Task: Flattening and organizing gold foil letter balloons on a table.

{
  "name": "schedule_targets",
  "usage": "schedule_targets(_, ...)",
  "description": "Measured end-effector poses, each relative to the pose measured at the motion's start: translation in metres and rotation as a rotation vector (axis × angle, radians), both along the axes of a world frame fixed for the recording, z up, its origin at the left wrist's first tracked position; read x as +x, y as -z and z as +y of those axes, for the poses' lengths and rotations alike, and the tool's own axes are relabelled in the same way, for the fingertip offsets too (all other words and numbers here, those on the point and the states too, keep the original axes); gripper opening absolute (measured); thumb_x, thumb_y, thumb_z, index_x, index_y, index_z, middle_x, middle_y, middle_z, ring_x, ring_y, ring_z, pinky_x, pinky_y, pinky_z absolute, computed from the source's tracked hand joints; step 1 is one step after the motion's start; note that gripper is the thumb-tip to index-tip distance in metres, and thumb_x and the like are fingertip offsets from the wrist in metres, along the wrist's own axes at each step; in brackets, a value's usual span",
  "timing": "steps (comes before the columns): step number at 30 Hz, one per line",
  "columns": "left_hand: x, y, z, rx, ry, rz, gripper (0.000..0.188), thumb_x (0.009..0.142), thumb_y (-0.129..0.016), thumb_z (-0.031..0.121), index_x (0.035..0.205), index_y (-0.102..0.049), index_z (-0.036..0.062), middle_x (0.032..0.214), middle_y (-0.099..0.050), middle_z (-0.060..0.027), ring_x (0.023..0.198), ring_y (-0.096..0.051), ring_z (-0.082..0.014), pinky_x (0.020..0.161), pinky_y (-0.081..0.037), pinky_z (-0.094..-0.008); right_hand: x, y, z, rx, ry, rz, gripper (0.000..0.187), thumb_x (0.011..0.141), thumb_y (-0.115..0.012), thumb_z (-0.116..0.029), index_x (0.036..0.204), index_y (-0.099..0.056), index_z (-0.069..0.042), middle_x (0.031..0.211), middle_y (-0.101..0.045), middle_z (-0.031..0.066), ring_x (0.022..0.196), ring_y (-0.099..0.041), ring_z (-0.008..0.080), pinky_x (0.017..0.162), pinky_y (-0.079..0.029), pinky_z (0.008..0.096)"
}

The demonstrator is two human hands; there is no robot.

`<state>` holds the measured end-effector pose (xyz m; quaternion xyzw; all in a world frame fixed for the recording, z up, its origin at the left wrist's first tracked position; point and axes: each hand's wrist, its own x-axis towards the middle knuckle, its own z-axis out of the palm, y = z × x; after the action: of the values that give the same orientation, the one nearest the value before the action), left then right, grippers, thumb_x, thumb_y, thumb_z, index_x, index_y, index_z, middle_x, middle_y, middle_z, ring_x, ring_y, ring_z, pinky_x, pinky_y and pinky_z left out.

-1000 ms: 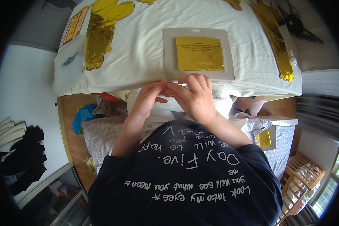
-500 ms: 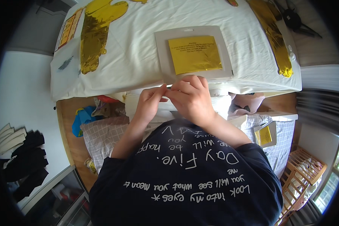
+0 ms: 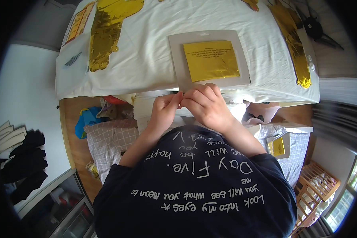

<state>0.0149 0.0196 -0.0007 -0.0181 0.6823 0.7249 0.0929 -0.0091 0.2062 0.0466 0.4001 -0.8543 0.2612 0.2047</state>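
Note:
My left hand (image 3: 165, 110) and my right hand (image 3: 208, 107) meet in front of the table's near edge, thumbs and fingers pinched together. Whatever lies between their fingertips is too small or hidden to make out. Just beyond them lies a flat grey package (image 3: 177, 55) with a hang hole at its far edge. A folded gold foil sheet (image 3: 212, 61) with small dark print shows in it. The package's near left corner reaches to my fingertips in the picture; I cannot tell whether they grip it.
The table wears a white cloth (image 3: 146, 59). Gold foil balloons lie flat on it, one at left (image 3: 107, 35) and one at right (image 3: 293, 47). A black tool-like object (image 3: 314, 27) is at far right. A similar package (image 3: 278, 145) rests on checked cloth (image 3: 295, 142) beside me.
The whole view has shifted slightly, so the table and hands sit a little further right. My hands keep the same pinch together; the package shows no clear movement on the table.

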Motion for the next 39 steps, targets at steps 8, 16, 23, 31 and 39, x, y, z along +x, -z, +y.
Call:
schedule_targets(8,0.007,0.002,0.012,-0.046,0.012,0.035,0.036,0.103,-0.059,0.025,0.082,-0.07,-0.0027,0.064,-0.056,0.0023,0.061,-0.045,-0.0044,0.055,-0.035,-0.0257,-0.003,-0.001,0.021,-0.048,-0.111,-0.048,0.032,0.067,-0.075,-0.009,0.098,-0.072,-0.015,0.102,-0.063,-0.0033,0.099,-0.058,0.0193,0.085,-0.043,0.0347)
schedule_targets(16,-0.002,-0.011,0.018,0.032,-0.035,0.018,0.039,0.105,-0.054,0.029,0.094,-0.076,-0.0018,0.083,-0.075,-0.0048,0.072,-0.062,-0.0066,0.065,-0.047,-0.0253,0.005,0.005,0.042,-0.066,-0.137,-0.112,0.03,0.067,-0.08,-0.008,0.095,-0.071,-0.016,0.102,-0.063,-0.0021,0.102,-0.057,0.0215,0.086,-0.043,0.0368)
schedule_targets(23,-0.018,-0.01,-0.024,-0.08,0.046,-0.005,0.041,0.105,-0.054,0.032,0.095,-0.077,-0.0007,0.097,-0.078,-0.0105,0.079,-0.066,-0.009,0.073,-0.052,-0.0257,0.068,0.054,0.143,0.07,0.392,-0.039,0.023,0.067,-0.079,-0.002,0.086,-0.071,-0.013,0.12,-0.066,0.0093,0.113,-0.055,0.0309,0.099,-0.041,0.0399)
schedule_targets(31,-0.02,-0.017,-0.038,-0.11,0.118,-0.017,0.037,0.105,-0.052,0.026,0.092,-0.075,0.0003,0.091,-0.077,-0.0109,0.081,-0.069,-0.0134,0.076,-0.051,-0.0267,0.303,0.254,0.279,0.091,1.69,-0.792,0.009,0.085,-0.074,-0.019,0.09,-0.07,-0.012,0.137,-0.055,0.0127,0.132,-0.043,0.037,0.111,-0.031,0.0491)
schedule_targets(39,-0.014,-0.009,-0.08,-0.583,-0.027,0.65,0.004,0.092,-0.063,0.005,0.091,-0.059,0.0035,0.093,-0.065,-0.0126,0.082,-0.063,-0.0193,0.076,-0.048,-0.0326,0.2,0.155,0.186,0.152,0.76,-0.418,0.008,0.081,-0.074,-0.013,0.088,-0.069,-0.014,0.139,-0.06,0.0084,0.134,-0.048,0.0323,0.114,-0.028,0.049)
